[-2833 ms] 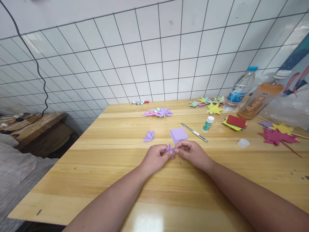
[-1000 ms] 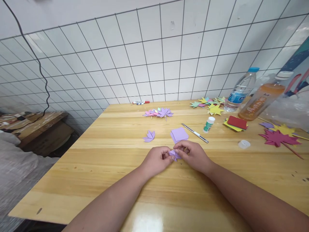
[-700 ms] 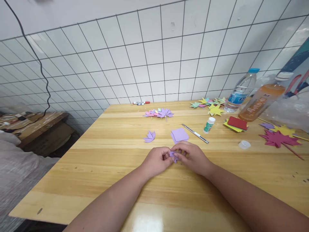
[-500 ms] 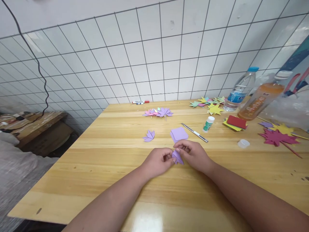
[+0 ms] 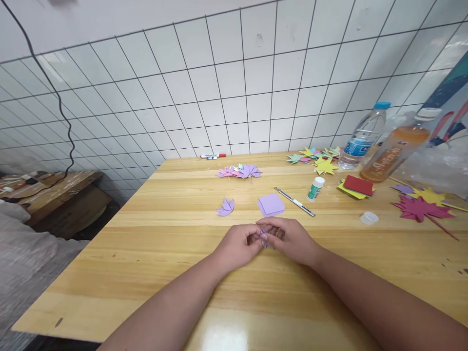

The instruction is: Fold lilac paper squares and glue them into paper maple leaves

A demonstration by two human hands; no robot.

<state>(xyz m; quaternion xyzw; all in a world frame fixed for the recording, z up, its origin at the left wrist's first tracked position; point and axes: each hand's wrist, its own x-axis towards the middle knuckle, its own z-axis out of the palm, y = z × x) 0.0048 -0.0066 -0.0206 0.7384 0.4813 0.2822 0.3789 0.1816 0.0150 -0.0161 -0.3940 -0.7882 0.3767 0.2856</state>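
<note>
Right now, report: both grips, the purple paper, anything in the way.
Left grip and right grip: closed on small purple paper, mostly hidden. Nearest clutter: purple squares, just beyond right grip; cutter to their right, untouched.

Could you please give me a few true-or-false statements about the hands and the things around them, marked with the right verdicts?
1. The left hand and the right hand pinch a small purple paper between them. True.
2. The glue stick lies on its side. False: the glue stick stands upright.
3. The red paper lies on top of yellow paper. True.
4. The cutter lies left of the purple squares. False: the cutter lies to the right of the purple squares.
5. A folded purple piece lies left of the purple squares. True.
</note>
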